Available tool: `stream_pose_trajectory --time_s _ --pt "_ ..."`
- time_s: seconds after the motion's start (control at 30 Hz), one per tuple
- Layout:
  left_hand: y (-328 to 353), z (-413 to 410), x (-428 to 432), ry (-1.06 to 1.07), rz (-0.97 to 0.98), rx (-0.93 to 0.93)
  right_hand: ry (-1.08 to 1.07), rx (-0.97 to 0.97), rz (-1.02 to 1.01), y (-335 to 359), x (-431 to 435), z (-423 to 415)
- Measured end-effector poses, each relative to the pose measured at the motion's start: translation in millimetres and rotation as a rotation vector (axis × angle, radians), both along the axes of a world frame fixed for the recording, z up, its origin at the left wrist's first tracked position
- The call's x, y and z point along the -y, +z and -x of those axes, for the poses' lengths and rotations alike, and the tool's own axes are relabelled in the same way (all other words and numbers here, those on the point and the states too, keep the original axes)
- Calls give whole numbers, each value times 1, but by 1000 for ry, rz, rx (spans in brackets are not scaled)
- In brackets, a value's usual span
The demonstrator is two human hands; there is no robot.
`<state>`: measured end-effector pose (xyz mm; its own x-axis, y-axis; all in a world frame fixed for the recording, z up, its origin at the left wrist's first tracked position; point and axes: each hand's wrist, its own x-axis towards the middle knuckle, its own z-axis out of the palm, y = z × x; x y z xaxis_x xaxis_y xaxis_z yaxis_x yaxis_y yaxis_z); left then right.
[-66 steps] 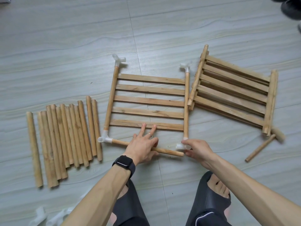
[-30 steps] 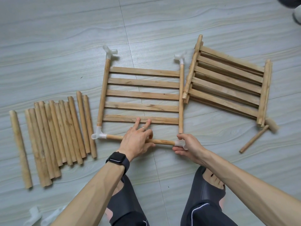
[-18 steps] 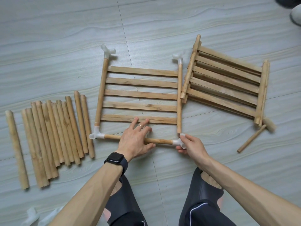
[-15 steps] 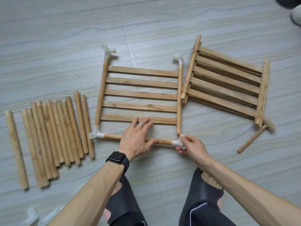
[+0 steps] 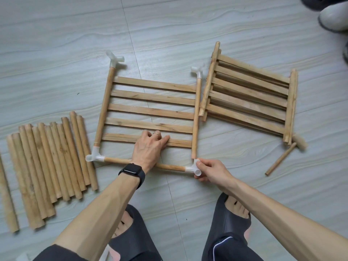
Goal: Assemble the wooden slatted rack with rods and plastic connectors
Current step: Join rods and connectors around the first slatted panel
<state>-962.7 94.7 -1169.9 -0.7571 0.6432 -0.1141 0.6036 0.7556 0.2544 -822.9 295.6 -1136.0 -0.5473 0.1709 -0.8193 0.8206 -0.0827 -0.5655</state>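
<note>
A wooden slatted panel (image 5: pixel 150 112) lies flat on the floor, with white plastic connectors at its far-left (image 5: pixel 114 59), far-right (image 5: pixel 196 71) and near-left (image 5: pixel 95 157) corners. A front rod (image 5: pixel 169 167) runs from the near-left connector to the near-right connector (image 5: pixel 192 168). My right hand (image 5: pixel 211 170) pinches this near-right connector, which meets the lower end of the right rail (image 5: pixel 195 119). My left hand (image 5: pixel 150 147) lies across the front rod, its fingers pressing flat on the lowest slat.
Several loose rods (image 5: pixel 52 157) lie in a row to the left. A stack of slatted panels (image 5: pixel 248 98) sits to the right, touching the right rail, with a short rod (image 5: pixel 278 159) beside it. My sandalled feet (image 5: pixel 231 213) are just below, and shoes (image 5: pixel 333 14) at the far right corner.
My left hand slid forward from the front rod onto the lowest slat. My right hand brought the near-right connector up against the right rail's end, squaring the front rod.
</note>
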Motion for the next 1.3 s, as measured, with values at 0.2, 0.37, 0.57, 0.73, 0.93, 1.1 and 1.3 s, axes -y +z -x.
stream_pose_trajectory --time_s 0.2,0.37,0.57,0.73,0.93,1.1,1.3 --pt "-2 11 3 -44 20 5 6 43 51 -11 -5 4" --pt "2 15 6 -44 -44 -22 -151 70 316 -11 -11 0" --pt "0 24 0 -37 -113 6 -412 81 616 -9 -17 8" --pt "11 25 -4 -4 -167 17 -520 32 674 3 -12 22" --pt "27 24 -8 46 -227 36 -641 -41 728 18 -8 28" --pt "31 22 -7 70 -231 82 -645 -46 819 23 -8 25" --pt "38 24 -12 55 -225 101 -709 -77 910 24 -6 23"
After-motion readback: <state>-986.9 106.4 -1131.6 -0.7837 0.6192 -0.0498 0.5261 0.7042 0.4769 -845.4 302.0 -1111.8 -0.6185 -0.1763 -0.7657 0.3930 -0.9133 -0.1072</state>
